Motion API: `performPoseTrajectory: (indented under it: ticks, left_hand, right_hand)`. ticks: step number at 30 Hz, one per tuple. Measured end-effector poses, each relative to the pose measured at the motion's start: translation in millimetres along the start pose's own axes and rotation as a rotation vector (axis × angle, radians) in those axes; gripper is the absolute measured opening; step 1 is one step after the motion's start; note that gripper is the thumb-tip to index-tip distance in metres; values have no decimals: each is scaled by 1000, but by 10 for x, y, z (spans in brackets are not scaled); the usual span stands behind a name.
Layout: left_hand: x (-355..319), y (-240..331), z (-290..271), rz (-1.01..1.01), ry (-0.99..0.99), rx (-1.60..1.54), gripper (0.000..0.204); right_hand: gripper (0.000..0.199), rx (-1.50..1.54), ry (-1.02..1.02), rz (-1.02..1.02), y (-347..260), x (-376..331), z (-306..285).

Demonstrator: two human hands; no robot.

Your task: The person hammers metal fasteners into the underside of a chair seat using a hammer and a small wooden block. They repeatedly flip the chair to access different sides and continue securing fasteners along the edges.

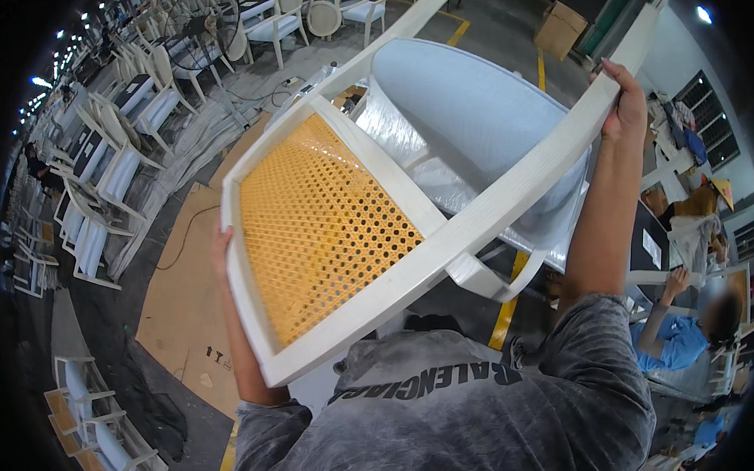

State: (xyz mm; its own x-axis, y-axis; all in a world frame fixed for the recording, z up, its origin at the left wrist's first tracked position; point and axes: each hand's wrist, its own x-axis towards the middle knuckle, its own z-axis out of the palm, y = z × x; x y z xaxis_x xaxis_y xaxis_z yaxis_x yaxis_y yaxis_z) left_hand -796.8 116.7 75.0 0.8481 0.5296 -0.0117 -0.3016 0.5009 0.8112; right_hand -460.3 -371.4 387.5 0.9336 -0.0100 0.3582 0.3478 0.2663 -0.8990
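A whitewashed wooden armchair (511, 190) is held up tilted in front of my body. Its backrest panel (327, 230) of yellow woven cane faces up toward me, set in the pale frame. Beyond it shows the light blue upholstered seat (472, 114), and a curved armrest (487, 279) sticks out on the near side. My left hand (222, 251) holds the outer rail of the backrest, its fingers mostly behind the wood. Around a long leg at the upper right, my right hand (627, 103) is closed, with its fingertips over the edge.
Flattened cardboard (179, 303) lies on the floor to the left, with a thin cable across it. A large floor fan (203, 32) and rows of pale chairs (105, 184) stand beyond. A cardboard box (560, 30) sits far right. At right, a person in blue (672, 337) works nearby.
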Motion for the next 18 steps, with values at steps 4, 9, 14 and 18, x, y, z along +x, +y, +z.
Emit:
performPoseTrajectory:
  ticks: [4, 9, 14, 18]
  left_hand:
    - [71, -1117, 130, -109, 261, 229, 61]
    - [424, -2280, 704, -425, 402, -19, 42]
    - [86, -3410, 1660, -701, 498, -143, 35]
    - [364, -3169, 1373, -792, 463, 875, 40]
  right_hand:
    - [41, -36, -85, -149, 277, 105, 373]
    - [48, 36, -241, -201, 871, 195, 218]
    - [55, -107, -166, -176, 1478, 128, -978]
    - [51, -6, -44, -116, 1615, -77, -1492]
